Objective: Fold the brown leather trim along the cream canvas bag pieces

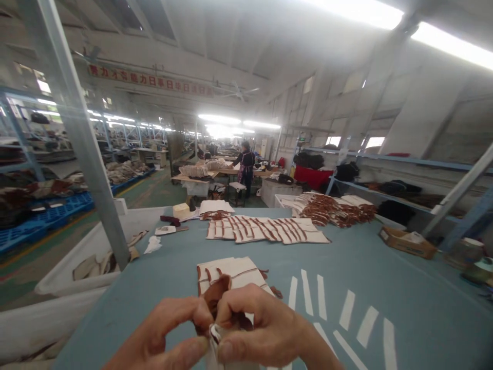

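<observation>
Close to me, my left hand and my right hand pinch one fabric piece, brown on one side and off-white on the other. Both thumbs and forefingers meet at a small folded edge of it; part of the piece is hidden behind my fingers. Just beyond lies a short stack of cream panels with brown edges, partly covered by my hands. To the right, several white strips are spread over the blue-green table.
Farther back lies a row of overlapping cream-and-brown panels, with a larger pile behind it. A cardboard box sits at the right. White bins and a metal post stand at the left. A person works far off.
</observation>
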{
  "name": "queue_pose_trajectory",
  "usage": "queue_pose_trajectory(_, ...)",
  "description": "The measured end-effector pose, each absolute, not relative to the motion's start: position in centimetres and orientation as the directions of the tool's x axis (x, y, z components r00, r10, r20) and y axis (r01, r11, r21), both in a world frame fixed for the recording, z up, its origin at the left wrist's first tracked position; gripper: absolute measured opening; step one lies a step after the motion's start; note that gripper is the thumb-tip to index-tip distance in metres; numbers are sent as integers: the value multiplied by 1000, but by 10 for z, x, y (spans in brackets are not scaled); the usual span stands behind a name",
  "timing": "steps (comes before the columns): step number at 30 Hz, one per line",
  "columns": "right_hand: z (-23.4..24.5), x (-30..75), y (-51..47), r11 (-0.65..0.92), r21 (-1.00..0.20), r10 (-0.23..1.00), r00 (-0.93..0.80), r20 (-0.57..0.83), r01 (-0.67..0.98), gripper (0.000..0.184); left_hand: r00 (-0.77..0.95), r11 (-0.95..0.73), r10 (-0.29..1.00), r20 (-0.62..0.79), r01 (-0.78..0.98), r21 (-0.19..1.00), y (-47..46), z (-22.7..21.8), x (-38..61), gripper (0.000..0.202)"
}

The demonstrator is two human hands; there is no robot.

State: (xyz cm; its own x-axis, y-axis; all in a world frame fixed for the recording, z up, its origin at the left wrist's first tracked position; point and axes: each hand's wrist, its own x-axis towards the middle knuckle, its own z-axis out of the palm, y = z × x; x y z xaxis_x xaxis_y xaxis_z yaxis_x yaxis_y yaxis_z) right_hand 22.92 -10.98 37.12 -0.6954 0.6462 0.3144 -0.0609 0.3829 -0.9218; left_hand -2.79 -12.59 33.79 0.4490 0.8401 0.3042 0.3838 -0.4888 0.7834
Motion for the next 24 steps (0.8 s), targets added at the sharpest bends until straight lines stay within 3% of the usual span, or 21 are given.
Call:
queue_pose_trajectory(6,371,240,-117,440,-891,700,-666,259,115,54,547,-420,828,121,463,781,-128,366,-2,20)
queue_pose_trajectory(14,369,249,-121,362,-923,742,-640,200,131,41,608,-464,783,132,431,774,-140,366,4,43)
queue_pose_trajectory(19,376,248,-121,406,-913,690,-671,269,51,47,565,-527,789,242,420,739,-148,375,11,48)
queue_pose_trajectory(24,375,246,-119,405,-913,666,-697,266,39,49,538,-519,806,249,439,733,-150,373,10,47)
